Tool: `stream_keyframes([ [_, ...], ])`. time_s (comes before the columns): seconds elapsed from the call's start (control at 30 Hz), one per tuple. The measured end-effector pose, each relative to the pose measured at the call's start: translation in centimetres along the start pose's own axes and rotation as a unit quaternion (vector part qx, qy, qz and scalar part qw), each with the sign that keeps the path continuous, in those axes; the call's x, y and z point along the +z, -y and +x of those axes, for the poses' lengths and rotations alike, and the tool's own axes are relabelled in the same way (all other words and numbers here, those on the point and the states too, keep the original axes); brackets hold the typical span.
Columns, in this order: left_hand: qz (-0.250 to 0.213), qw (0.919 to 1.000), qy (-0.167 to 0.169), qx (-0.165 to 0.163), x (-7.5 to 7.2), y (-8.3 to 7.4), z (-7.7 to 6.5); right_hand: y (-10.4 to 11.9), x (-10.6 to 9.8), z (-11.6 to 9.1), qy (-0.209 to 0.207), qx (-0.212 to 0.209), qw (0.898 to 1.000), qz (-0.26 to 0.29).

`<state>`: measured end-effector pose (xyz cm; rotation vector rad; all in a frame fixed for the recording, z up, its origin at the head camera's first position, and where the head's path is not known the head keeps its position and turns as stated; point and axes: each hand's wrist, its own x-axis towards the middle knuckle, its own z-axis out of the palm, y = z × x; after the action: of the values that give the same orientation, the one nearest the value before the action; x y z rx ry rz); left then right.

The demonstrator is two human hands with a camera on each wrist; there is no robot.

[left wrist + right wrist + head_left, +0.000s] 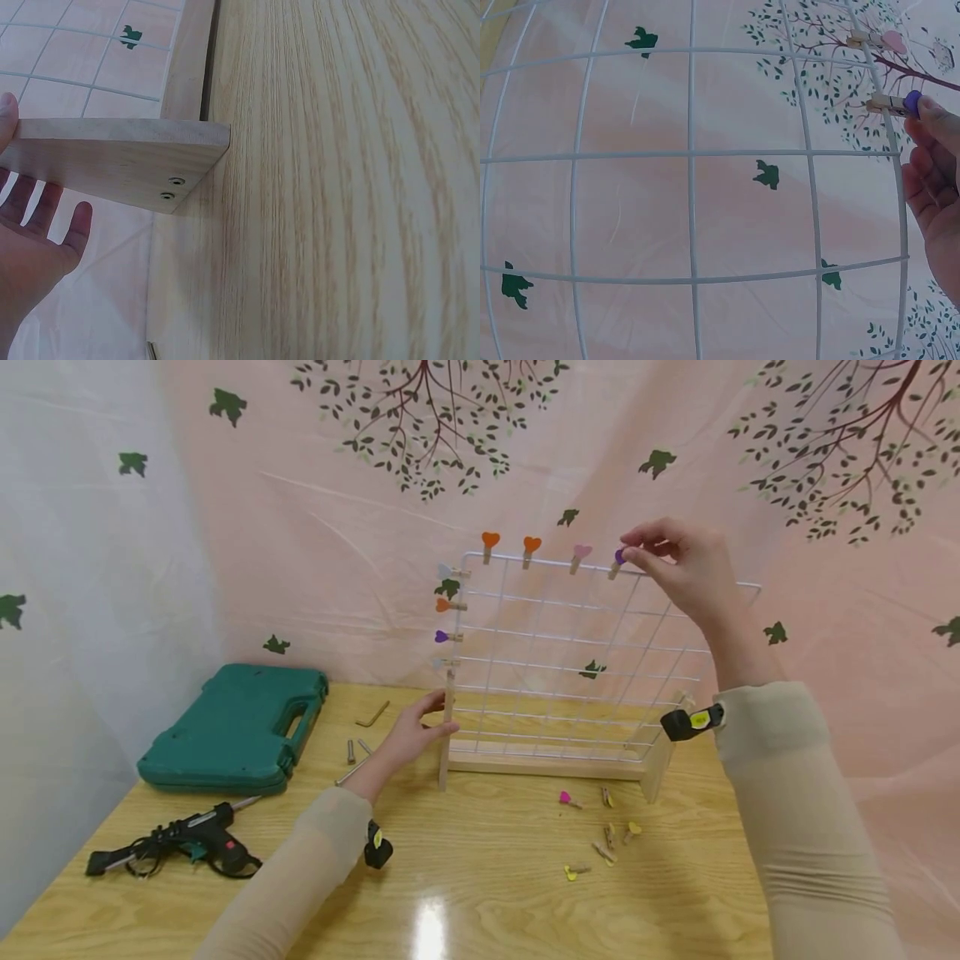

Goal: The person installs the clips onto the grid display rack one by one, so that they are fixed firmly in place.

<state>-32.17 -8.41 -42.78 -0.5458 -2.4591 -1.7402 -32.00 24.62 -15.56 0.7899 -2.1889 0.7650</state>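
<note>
A white wire grid (551, 631) stands upright in a wooden stand. On its top wire, my right hand (686, 564) pinches a small clothespin (889, 104) by its purple heart end, and the clip's wooden tip overlaps the wire. To its left along that wire sit a pink heart clothespin (581, 554) and two orange ones (532, 547). Several more heart clothespins (447, 605) stick out sideways from the left edge wire. Low on the left, my left hand (405, 735) holds the stand's wooden side post (105, 157) between thumb and fingers.
Loose heart clothespins, one pink (566, 797) and several yellow (632, 830), lie on the table before the stand. At left are a green case (232, 718), a black glue gun (202, 839) with its cord, an L-shaped hex key (372, 714) and bolts (350, 752). A printed curtain hangs behind.
</note>
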Motion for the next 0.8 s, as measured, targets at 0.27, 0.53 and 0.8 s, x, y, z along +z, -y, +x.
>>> stream_keyframes([
  [0.27,0.002,1.0,0.002,-0.005,-0.1,-0.1,0.0,2.8,-0.5,-2.0,-0.041,-0.071,0.996,0.04],
  [0.53,-0.003,1.0,0.003,-0.004,-0.1,-0.2,-0.1,0.4,2.9,-7.2,0.032,-0.094,0.995,0.021],
  [0.8,-0.004,0.9999,-0.004,-0.009,0.0,0.1,0.0,-4.1,7.7,-14.5,0.164,-0.066,0.984,0.021],
])
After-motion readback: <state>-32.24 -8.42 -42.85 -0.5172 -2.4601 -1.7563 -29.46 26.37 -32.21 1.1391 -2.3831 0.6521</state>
